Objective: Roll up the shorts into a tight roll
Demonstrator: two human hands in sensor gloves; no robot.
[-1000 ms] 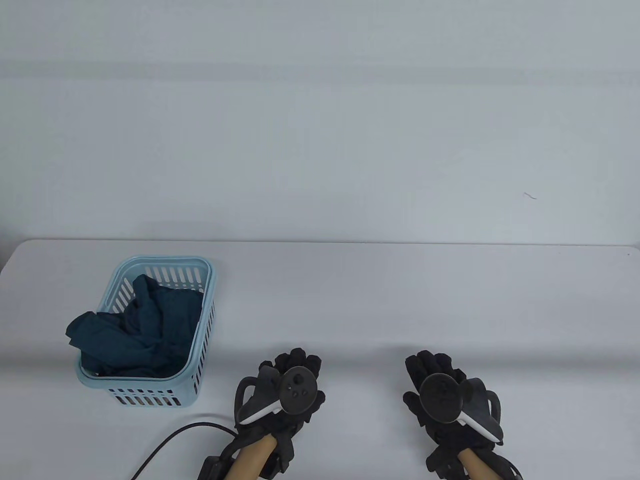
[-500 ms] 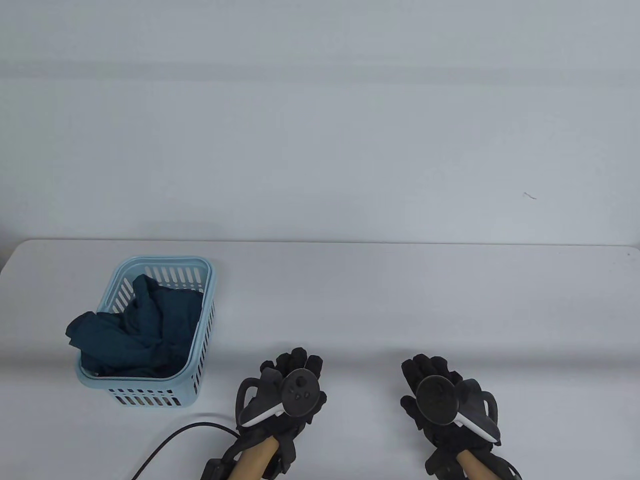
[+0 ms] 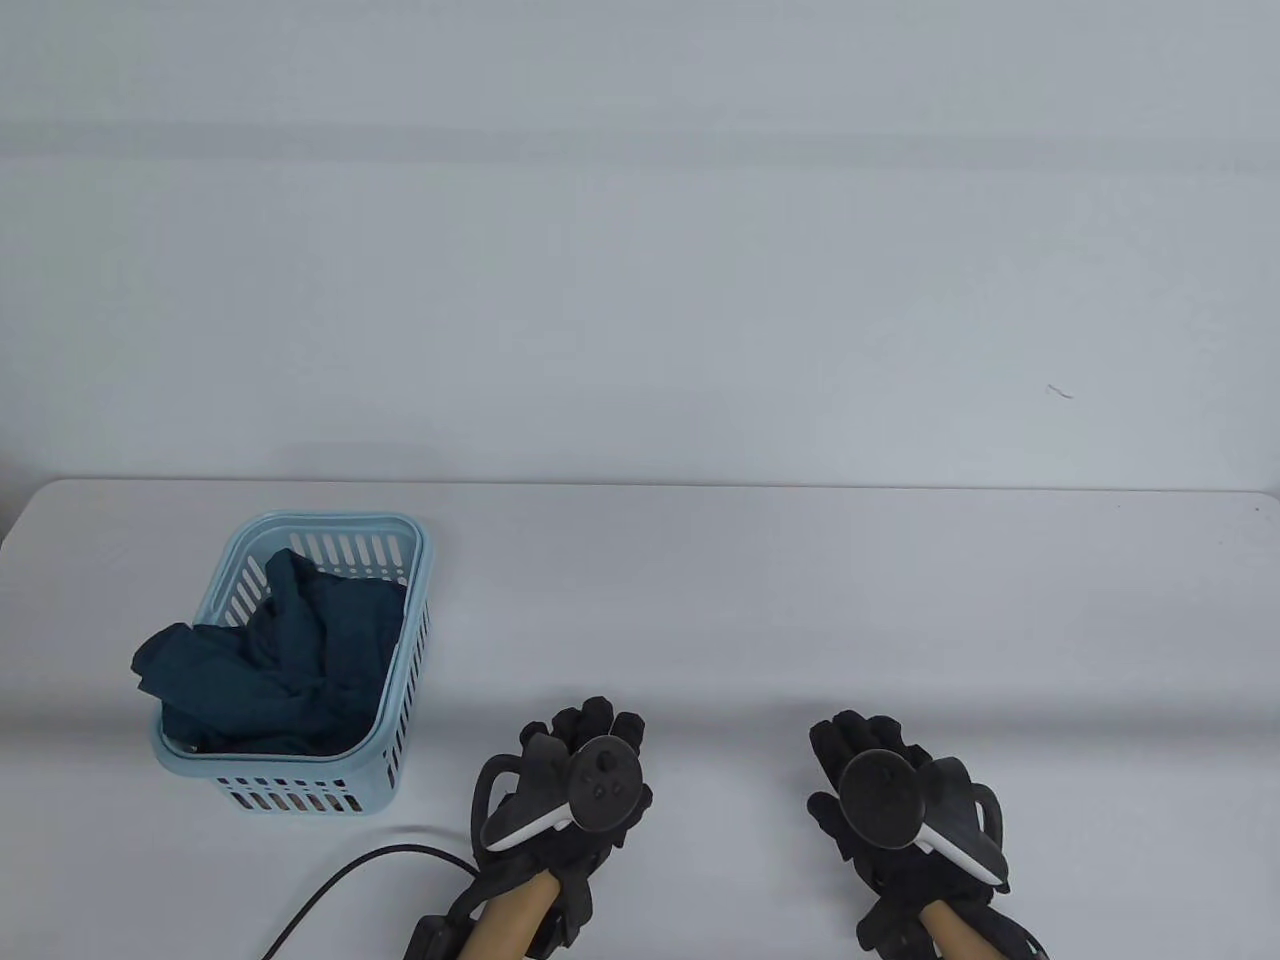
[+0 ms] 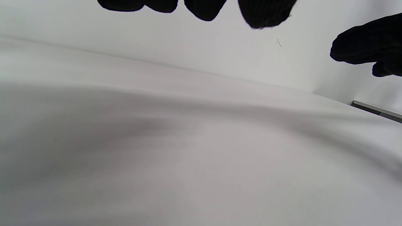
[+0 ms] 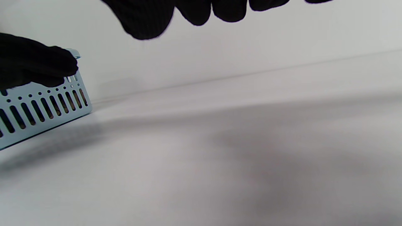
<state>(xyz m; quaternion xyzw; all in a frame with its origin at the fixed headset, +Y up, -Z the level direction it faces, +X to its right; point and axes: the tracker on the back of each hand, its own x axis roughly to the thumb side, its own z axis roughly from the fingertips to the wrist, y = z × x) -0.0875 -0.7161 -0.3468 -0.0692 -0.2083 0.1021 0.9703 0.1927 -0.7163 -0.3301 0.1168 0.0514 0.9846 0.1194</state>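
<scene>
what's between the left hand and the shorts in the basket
In the table view, only the basket's slotted right wall and bare table separate the left hand from the shorts.

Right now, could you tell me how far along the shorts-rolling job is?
Nothing looks done yet: the dark blue shorts lie crumpled in the light blue basket, one part hanging over its left rim. Nothing is in hand; the left hand and right hand hold nothing near the table's front edge. Taking the shorts out, flattening and rolling remain.
</scene>
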